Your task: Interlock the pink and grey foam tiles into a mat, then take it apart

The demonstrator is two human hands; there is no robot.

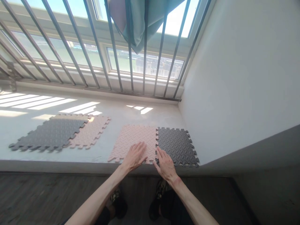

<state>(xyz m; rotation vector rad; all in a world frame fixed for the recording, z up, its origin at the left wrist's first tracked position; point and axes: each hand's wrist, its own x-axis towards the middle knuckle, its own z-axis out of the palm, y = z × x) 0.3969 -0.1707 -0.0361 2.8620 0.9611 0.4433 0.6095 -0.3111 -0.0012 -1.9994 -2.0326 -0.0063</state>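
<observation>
A pink foam puzzle mat tile [131, 137] lies on the white window ledge [105, 153], joined along its right edge to a dark grey tile [178, 143]. My left hand [136, 155] rests flat on the pink tile's near right corner, fingers spread. My right hand [165, 164] lies at the near end of the seam between the two tiles, fingers stretched out onto the grey one. Neither hand holds anything.
Further left on the ledge lie a loose grey tile [50, 134] overlapping a pink tile [91, 132]. Metal window bars [112, 47] and a hanging teal cloth [138, 22] stand behind. A white wall [234, 78] closes the right side. Dark wood floor [47, 193] lies below.
</observation>
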